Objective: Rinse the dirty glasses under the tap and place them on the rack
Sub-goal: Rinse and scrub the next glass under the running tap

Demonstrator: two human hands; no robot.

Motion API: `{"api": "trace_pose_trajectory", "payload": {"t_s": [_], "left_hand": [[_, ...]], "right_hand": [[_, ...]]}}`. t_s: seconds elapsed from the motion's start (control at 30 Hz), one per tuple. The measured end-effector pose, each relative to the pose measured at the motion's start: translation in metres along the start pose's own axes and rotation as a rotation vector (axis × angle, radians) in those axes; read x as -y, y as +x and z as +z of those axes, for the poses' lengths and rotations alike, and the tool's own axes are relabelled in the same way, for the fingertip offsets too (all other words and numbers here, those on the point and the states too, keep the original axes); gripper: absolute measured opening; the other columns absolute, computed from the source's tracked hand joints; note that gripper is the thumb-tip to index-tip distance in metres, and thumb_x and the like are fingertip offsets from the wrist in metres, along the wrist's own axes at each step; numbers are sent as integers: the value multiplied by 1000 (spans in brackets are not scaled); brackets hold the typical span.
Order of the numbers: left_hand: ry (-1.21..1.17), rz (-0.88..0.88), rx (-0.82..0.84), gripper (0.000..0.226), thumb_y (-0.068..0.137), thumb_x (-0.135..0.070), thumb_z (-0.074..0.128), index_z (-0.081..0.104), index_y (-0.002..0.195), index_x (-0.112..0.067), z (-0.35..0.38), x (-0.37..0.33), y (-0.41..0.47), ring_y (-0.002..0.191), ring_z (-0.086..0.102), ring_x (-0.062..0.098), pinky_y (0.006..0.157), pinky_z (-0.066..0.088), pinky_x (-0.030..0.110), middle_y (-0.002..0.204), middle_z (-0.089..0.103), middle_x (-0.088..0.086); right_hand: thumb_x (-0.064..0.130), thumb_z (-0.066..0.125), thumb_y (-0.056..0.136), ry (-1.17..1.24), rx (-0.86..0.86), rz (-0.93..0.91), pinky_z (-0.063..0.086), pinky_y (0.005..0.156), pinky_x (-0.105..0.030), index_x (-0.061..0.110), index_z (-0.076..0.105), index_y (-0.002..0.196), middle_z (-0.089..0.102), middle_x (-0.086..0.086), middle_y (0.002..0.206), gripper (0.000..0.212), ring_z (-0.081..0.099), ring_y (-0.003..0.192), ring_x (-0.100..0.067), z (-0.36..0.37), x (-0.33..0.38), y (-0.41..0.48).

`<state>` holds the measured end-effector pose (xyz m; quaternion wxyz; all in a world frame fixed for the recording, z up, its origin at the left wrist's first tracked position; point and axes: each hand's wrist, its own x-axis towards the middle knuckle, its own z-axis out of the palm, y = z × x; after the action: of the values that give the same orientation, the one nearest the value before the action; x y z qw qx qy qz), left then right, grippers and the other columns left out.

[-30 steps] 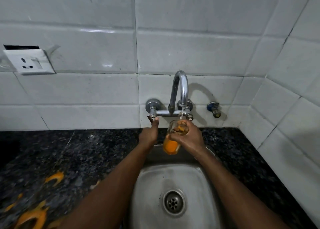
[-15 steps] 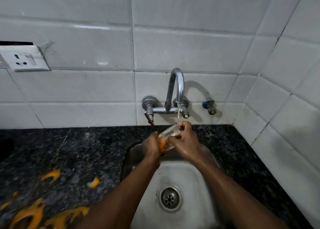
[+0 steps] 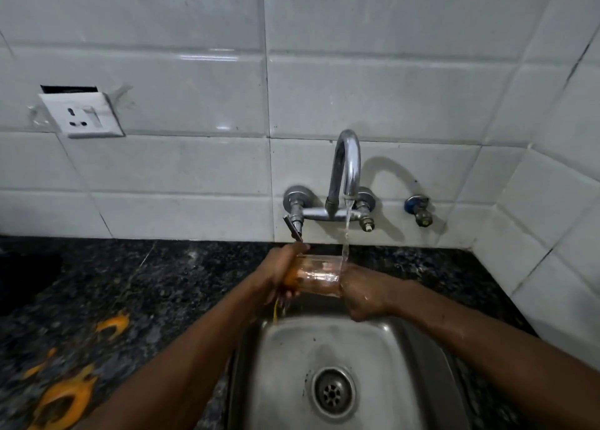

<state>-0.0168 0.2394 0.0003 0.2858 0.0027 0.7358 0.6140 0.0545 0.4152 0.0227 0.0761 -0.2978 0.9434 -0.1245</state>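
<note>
Left hand [image 3: 281, 275] curls round the base of the glass [image 3: 319, 275], held sideways under the tap [image 3: 346, 166] stream above the sink [image 3: 409, 348]. Right hand [image 3: 363, 296] meets its mouth, fingers hidden: grip unclear. Dark counter [image 3: 162, 283], blurred orange scraps [image 3: 63, 402]; white tiles [image 3: 194, 163].

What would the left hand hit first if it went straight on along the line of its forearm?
Probably the tap's left lever, which hangs just beyond the left hand gripping the glass; after that, the tiled wall. Depth is unclear from one view.
</note>
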Motion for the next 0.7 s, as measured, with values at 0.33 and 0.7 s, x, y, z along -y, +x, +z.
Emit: {"api": "trace_pose_trajectory", "payload": {"t_s": [0.33, 0.7], "left_hand": [[18, 137, -53, 27, 95, -31, 56, 65, 94, -5, -7, -4, 0, 60, 64, 24, 42, 48, 29, 86, 68, 15], [73, 312, -90, 30, 97, -31, 49, 63, 87, -7, -7, 0, 0, 65, 61, 21, 44, 45, 26, 84, 65, 15]], "right_hand": [[8, 54, 93, 135, 84, 139, 38, 107, -25, 15, 40, 145, 46, -12, 143, 54, 49, 126, -25, 14, -5, 13], [6, 53, 89, 30, 47, 114, 47, 104, -37, 27, 30, 150, 39, -10, 148, 69, 48, 128, -25, 19, -11, 11]]}}
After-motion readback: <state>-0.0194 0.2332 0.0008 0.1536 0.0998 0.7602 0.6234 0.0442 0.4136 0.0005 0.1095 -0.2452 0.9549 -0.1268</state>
